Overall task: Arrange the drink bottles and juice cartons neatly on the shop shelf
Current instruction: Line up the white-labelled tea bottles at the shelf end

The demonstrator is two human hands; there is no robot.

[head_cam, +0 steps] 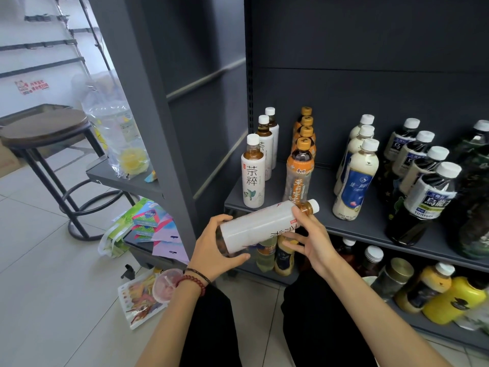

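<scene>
Both forearms reach forward; left hand (211, 247) cups the base and right hand (308, 241) pinches the neck of a sideways white-labelled tea bottle (260, 227), before the shelf (370, 223).

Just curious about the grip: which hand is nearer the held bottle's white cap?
Right. The right hand grips the held bottle by its neck, just beside the white cap; the left hand holds the base, at the opposite end.

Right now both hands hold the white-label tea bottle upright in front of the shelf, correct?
Not upright: the head view shows the left hand and right hand holding the white-label tea bottle on its side, cap pointing right, in front of the shelf.
</scene>
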